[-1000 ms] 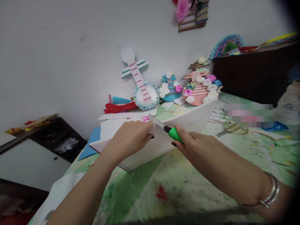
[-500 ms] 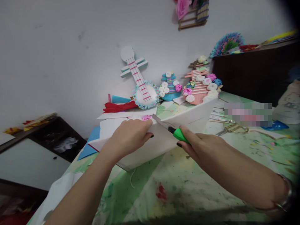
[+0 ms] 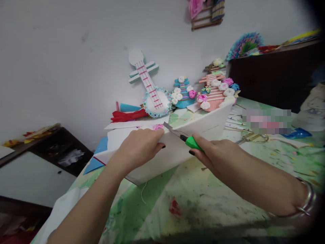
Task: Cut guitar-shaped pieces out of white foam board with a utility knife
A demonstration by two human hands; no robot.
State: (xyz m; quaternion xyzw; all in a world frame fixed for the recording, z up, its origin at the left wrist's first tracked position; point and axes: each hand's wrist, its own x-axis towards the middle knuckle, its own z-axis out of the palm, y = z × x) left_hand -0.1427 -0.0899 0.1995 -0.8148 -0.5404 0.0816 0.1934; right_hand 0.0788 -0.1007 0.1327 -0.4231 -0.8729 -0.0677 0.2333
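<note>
White foam board (image 3: 159, 166) is what we've got, standing tilted on edge on the tablecloth (image 3: 152, 203) right under our grip. Our left hand (image 3: 142, 144) is clamped over its top edge, thumb in front, fingertips hidden. Our right hand (image 3: 209, 149) is wrapped round a green utility knife (image 3: 192, 142), blade (image 3: 171, 129) out across that edge, just beside the left knuckles; can't tell if it's biting. Progress? There's a faint line (image 3: 210, 130) right of the knife, drawn or scored, but no piece looks cut free, so we'd call it early. Count: one board, one knife, one pair of scissors (image 3: 250, 138) beyond the right hand, plus, past the grip, three clear pipa models: white pipa (image 3: 157, 103), blue pipa (image 3: 185, 98), coral pipa (image 3: 212, 98). Maybe a fourth, brown pipa (image 3: 214, 68) behind.
</note>
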